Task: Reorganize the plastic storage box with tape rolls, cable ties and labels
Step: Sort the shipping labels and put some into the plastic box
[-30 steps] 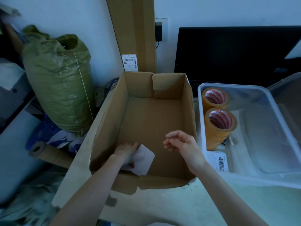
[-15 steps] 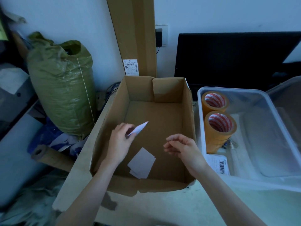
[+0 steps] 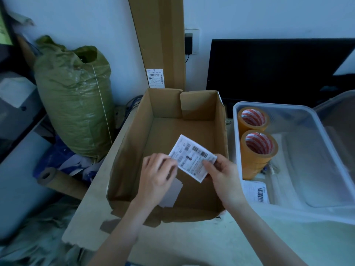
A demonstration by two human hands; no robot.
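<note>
I hold a white printed label over the open cardboard box. My left hand pinches its left edge and my right hand pinches its right corner. More white labels lie on the box floor below my left hand. To the right stands the clear plastic storage box with two tan tape rolls standing along its left wall, a barcode label at its near left corner and white cable ties beside the rolls.
A green sack leans at the left, with a cardboard tube below it. A tall flat carton stands against the wall behind the box. A black monitor fills the back right. The plastic lid leans at far right.
My left hand lifted one label from the box floor and turned it print side up. My right hand moved left and took hold of its right corner.
</note>
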